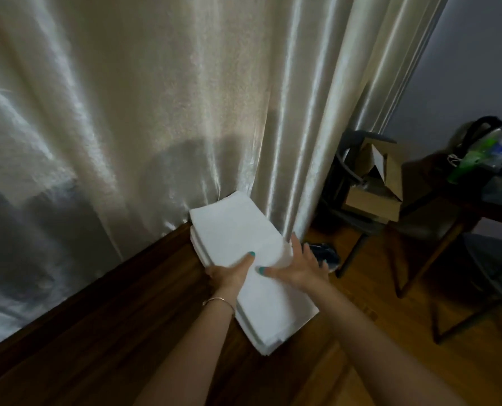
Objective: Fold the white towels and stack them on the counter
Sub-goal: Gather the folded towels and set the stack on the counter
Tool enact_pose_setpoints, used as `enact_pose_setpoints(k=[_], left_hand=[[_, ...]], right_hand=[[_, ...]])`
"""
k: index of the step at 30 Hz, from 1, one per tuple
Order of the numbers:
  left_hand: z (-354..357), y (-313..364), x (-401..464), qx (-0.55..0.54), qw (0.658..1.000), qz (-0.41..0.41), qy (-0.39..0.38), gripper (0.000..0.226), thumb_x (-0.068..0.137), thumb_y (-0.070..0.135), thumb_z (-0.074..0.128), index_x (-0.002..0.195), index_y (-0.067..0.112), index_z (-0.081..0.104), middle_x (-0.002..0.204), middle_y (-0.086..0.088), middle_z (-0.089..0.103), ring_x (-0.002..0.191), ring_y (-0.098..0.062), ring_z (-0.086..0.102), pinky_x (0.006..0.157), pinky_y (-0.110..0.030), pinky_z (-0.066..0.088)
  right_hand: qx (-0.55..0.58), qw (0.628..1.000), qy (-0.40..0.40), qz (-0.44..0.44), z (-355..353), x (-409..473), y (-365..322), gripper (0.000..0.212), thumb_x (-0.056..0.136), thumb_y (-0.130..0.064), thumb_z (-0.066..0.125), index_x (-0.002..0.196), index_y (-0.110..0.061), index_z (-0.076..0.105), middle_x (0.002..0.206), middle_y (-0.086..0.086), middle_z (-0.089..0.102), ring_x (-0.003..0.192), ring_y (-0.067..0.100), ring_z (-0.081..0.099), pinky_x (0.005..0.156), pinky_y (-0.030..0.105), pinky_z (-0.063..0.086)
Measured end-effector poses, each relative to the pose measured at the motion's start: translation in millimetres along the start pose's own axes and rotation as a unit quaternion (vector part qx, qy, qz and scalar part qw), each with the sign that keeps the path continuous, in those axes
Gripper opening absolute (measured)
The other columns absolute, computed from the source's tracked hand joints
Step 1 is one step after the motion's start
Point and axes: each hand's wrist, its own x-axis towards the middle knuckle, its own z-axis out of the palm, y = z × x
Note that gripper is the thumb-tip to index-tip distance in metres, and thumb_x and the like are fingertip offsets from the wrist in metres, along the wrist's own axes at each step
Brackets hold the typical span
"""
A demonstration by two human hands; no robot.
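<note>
Folded white towels [238, 224] lie stacked on the dark wooden counter [127, 303], pushed against the curtain. A nearer bundle of folded towels [273, 312] runs from that stack toward me along the counter's right edge. My left hand [229, 272] grips the towels from the left, its thumb on top and its fingers hidden below the edge. My right hand [299, 266] lies against the towels' right side with straight, spread fingers, and its thumb rests on top.
A shiny cream curtain [156, 112] hangs behind the counter. To the right, over the wooden floor [361, 361], stands a chair with a cardboard box [372, 197] on it. A table at the far right carries plastic bottles [501, 150].
</note>
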Motion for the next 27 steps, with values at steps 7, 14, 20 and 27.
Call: enact_pose_setpoints(k=[7,14,20,27], left_hand=[[11.7,-10.7,17.9,-0.103,0.994,-0.028,0.023,0.119,0.013,0.058,0.087,0.114,0.002,0.059,0.114,-0.014,0.066,0.094,-0.031,0.067,0.083,-0.045,0.057],[21.4,-6.7,-3.0,-0.169,0.985,-0.017,0.028,0.067,0.055,0.030,0.091,0.110,0.001,0.064,0.104,-0.013,0.068,0.091,-0.033,0.066,0.088,-0.046,0.054],[44.2,1.9,-17.4,-0.215,0.976,-0.008,0.044,0.026,0.072,0.011,0.081,0.091,0.002,0.066,0.094,-0.019,0.069,0.077,-0.031,0.066,0.077,-0.041,0.055],[68.2,8.1,-14.1,-0.218,0.974,-0.014,0.067,0.042,0.073,0.015,0.081,0.105,-0.005,0.064,0.102,-0.019,0.068,0.087,-0.033,0.067,0.085,-0.042,0.054]], right_hand=[[0.225,0.950,-0.171,-0.134,-9.6,43.7,36.2,0.111,0.065,-0.035,0.089,0.145,-0.053,0.013,0.146,-0.024,0.034,0.143,0.013,0.029,0.106,0.023,0.031],[0.227,0.919,-0.229,-0.227,-9.3,81.6,64.0,0.101,0.059,-0.025,0.092,0.124,-0.070,0.028,0.125,-0.038,0.045,0.117,-0.009,0.047,0.090,0.015,0.045],[0.200,0.894,-0.308,-0.255,-30.0,109.4,68.6,0.119,0.059,-0.028,0.092,0.147,-0.048,0.014,0.141,-0.014,0.044,0.131,0.012,0.044,0.109,0.041,0.043],[0.165,0.889,-0.353,-0.239,-52.0,141.9,70.1,0.129,0.056,-0.029,0.093,0.152,-0.041,0.009,0.146,-0.007,0.041,0.132,0.019,0.043,0.111,0.043,0.039]])
